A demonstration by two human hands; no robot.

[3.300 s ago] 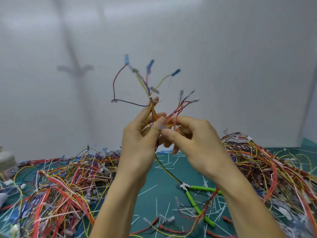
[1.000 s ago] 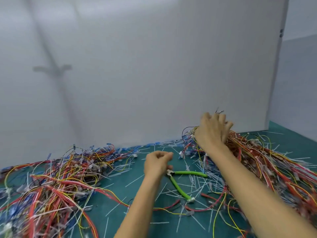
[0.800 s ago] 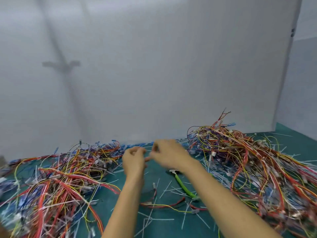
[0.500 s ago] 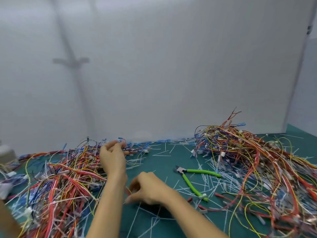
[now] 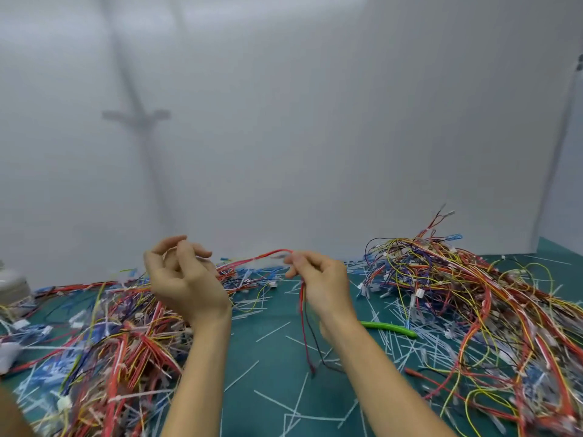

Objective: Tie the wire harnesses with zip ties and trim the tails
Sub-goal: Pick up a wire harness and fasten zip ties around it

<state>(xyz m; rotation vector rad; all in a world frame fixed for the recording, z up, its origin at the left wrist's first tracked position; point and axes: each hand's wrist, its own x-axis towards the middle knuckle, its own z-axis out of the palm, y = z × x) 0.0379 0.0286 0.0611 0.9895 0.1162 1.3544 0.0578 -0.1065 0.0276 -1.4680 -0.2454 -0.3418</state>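
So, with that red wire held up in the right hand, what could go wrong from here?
1. The red wires pinched by the right hand seem to run back into the left pile; pulling may drag tangled neighbours along.
2. The green cutters lie partly hidden behind the right forearm, so an arm could knock them.
3. Cut zip-tie tails litter the mat and may snag in the bundle.

Your right hand (image 5: 318, 279) pinches a red wire harness (image 5: 302, 298) that hangs toward the green mat (image 5: 271, 357); your left hand (image 5: 186, 279) is raised just left of it, fingers curled — grip unclear. Green-handled cutters (image 5: 388, 329) lie right of your wrist.
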